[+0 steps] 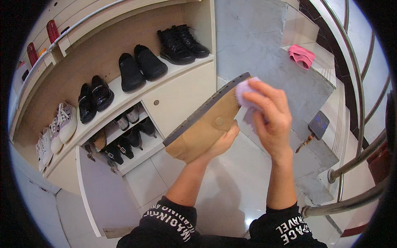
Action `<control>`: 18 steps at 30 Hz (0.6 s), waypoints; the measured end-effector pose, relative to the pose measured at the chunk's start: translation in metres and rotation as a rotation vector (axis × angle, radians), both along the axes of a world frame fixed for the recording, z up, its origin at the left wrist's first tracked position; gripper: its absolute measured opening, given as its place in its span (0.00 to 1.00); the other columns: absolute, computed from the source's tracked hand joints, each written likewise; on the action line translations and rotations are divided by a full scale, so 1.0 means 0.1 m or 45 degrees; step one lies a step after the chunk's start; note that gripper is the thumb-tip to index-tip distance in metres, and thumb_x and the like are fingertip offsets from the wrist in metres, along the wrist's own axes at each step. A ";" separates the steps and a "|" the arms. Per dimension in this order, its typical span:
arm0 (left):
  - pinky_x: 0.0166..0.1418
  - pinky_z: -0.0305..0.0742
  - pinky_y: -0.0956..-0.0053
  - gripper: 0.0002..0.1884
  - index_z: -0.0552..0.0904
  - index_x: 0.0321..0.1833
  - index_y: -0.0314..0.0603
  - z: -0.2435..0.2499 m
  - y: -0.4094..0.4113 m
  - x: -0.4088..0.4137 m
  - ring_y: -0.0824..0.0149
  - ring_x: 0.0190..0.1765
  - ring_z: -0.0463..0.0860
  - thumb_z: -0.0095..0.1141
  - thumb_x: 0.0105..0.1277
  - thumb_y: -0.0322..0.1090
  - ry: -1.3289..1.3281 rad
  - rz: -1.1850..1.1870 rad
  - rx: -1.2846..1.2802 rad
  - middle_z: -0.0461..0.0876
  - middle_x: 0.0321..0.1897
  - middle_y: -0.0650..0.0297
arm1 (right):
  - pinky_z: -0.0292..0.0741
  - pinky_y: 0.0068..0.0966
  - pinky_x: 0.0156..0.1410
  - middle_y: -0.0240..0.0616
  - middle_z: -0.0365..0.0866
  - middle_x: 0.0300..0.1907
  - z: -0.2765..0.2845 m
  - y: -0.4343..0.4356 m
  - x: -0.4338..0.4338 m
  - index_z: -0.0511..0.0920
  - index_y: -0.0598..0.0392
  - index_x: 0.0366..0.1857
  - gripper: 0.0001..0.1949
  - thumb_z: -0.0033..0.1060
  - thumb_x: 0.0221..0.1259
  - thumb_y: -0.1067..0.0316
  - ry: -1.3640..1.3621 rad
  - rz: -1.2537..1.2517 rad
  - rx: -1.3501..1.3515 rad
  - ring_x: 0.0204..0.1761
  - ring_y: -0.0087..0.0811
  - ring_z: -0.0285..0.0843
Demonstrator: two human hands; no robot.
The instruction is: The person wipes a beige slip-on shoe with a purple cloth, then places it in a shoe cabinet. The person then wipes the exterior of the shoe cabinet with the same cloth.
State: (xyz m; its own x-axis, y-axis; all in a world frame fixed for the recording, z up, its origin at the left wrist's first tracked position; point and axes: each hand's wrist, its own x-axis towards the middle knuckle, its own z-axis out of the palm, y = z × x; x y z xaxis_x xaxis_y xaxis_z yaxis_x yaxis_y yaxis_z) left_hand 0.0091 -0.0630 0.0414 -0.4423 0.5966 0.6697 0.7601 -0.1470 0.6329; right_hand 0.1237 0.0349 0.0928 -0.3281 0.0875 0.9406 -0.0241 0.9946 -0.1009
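A tan suede-like shoe (206, 125) with a dark sole is held up on its side in front of me, its sole facing the upper left. My left hand (225, 141) grips it from below, partly hidden behind the upper. A round button or stud shows on its side. Pinched in my right hand (273, 114) is a light purple cloth (246, 90), pressed against the shoe's upper right end. Part of the cloth hangs below my fingers, slightly blurred.
A cream shoe cabinet (186, 93) on the left bears black boots (183, 43), black slip-ons (142, 66) and white sneakers (63, 124). Its lower door (105, 189) hangs open. On the right are stone steps with a pink cloth (301, 56), a phone (318, 125) and a metal railing (356, 166).
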 end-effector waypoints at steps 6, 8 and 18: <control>0.34 0.70 0.72 0.06 0.79 0.33 0.42 -0.01 -0.05 -0.02 0.71 0.32 0.75 0.56 0.58 0.36 -0.596 -0.359 0.082 0.77 0.26 0.68 | 0.73 0.33 0.57 0.45 0.77 0.52 -0.01 0.12 0.09 0.79 0.57 0.45 0.22 0.49 0.42 0.88 0.268 -0.073 -0.277 0.52 0.41 0.75; 0.33 0.69 0.73 0.06 0.78 0.33 0.41 -0.02 -0.04 -0.04 0.74 0.32 0.74 0.57 0.58 0.35 -0.690 -0.419 0.081 0.76 0.27 0.70 | 0.72 0.33 0.57 0.45 0.77 0.52 0.04 -0.01 0.05 0.79 0.58 0.45 0.22 0.50 0.42 0.87 0.183 -0.020 -0.202 0.52 0.41 0.75; 0.37 0.66 0.81 0.05 0.78 0.35 0.40 -0.11 -0.01 -0.16 0.77 0.32 0.70 0.54 0.61 0.33 -1.277 -0.921 0.187 0.73 0.27 0.73 | 0.73 0.33 0.55 0.43 0.78 0.50 -0.06 0.15 0.06 0.80 0.57 0.45 0.23 0.49 0.41 0.87 0.193 -0.135 -0.224 0.51 0.41 0.75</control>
